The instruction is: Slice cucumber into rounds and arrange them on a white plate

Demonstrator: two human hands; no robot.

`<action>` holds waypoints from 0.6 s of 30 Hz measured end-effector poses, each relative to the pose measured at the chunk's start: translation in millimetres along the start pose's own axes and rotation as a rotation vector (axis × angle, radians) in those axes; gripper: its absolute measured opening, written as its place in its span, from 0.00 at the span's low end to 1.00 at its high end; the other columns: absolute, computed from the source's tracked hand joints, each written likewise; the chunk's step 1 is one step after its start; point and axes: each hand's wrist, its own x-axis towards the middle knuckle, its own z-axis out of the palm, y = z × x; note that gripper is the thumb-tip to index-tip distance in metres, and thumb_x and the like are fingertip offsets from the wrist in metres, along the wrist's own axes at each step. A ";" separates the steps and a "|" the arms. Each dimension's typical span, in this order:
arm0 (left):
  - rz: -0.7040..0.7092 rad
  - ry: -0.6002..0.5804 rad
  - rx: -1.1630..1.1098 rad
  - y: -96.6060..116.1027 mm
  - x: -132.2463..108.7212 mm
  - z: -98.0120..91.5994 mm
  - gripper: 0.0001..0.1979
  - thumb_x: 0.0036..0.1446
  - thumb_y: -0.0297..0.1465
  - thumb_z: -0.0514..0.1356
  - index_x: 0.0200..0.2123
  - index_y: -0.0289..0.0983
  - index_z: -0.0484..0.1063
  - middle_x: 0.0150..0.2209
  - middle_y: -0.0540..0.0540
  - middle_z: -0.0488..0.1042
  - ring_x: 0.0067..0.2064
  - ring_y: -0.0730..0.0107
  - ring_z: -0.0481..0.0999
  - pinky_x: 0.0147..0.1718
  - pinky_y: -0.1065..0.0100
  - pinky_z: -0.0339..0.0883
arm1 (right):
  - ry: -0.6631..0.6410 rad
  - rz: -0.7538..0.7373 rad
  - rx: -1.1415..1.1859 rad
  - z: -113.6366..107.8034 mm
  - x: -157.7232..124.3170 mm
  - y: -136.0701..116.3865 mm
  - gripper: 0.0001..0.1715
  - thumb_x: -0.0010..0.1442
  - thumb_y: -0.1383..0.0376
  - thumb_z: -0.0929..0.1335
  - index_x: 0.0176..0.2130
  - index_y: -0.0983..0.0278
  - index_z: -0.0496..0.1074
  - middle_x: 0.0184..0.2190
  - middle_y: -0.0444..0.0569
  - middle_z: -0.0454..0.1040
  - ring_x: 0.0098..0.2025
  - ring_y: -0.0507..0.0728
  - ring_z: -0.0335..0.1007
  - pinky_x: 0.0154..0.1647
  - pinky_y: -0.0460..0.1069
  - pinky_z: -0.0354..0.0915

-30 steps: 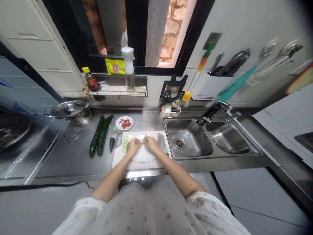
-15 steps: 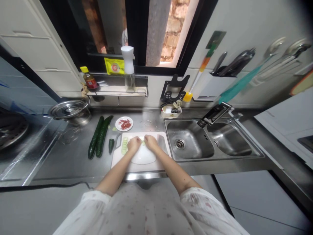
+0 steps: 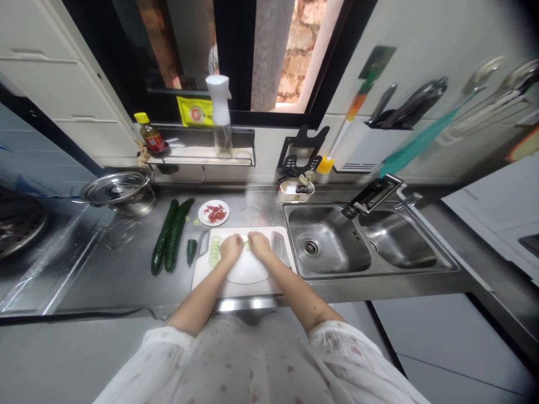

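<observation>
My left hand [image 3: 231, 248] and my right hand [image 3: 259, 246] are close together over the far part of a white plate [image 3: 247, 270]. Their fingers are curled and pinched around pale green cucumber slices [image 3: 246, 245], partly hidden by the hands. The plate lies on a white cutting board [image 3: 206, 283]. Left of my left hand, a row of overlapping cucumber slices [image 3: 214, 252] runs along the board. A knife with a broad blade [image 3: 278, 244] lies on the board to the right of my right hand.
Two whole cucumbers [image 3: 174, 238] and a cucumber end piece [image 3: 191, 251] lie left of the board. Behind it stands a small plate [image 3: 204, 214] of chopped red pieces. A double sink [image 3: 332, 264] is at the right, a lidded pot [image 3: 122, 193] at the back left.
Both hands stay nearly in place, still pinching at the slices above the plate. The camera view has shifted slightly.
</observation>
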 end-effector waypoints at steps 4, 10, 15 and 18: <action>-0.003 0.002 0.004 -0.8 0.5 1.9 0.14 0.60 0.34 0.50 0.38 0.40 0.75 0.39 0.43 0.77 0.42 0.62 0.75 0.36 0.68 0.62 | 0.002 -0.025 -0.015 0.6 -0.4 0.3 0.16 0.63 0.72 0.58 0.45 0.66 0.70 0.42 0.56 0.73 0.44 0.56 0.66 0.42 0.47 0.57; 0.033 0.029 0.013 -3.9 -0.8 4.6 0.12 0.60 0.34 0.51 0.38 0.40 0.74 0.41 0.43 0.75 0.43 0.63 0.74 0.38 0.67 0.62 | -0.007 -0.021 -0.049 0.5 -1.1 -0.8 0.17 0.64 0.73 0.57 0.46 0.66 0.69 0.42 0.56 0.73 0.44 0.57 0.66 0.42 0.47 0.59; 0.086 0.058 0.006 -6.8 -4.1 4.6 0.10 0.58 0.35 0.54 0.40 0.41 0.73 0.44 0.44 0.72 0.44 0.64 0.72 0.40 0.68 0.61 | -0.006 -0.027 -0.051 1.6 -2.6 -0.6 0.17 0.64 0.72 0.56 0.48 0.65 0.67 0.44 0.56 0.71 0.46 0.56 0.64 0.45 0.47 0.58; 0.090 0.055 0.008 -6.6 -5.0 4.0 0.10 0.58 0.34 0.55 0.41 0.41 0.72 0.44 0.45 0.72 0.44 0.65 0.71 0.40 0.68 0.61 | 0.001 -0.033 -0.054 1.6 -3.5 -0.5 0.17 0.64 0.72 0.56 0.48 0.65 0.67 0.44 0.55 0.70 0.47 0.56 0.63 0.45 0.48 0.58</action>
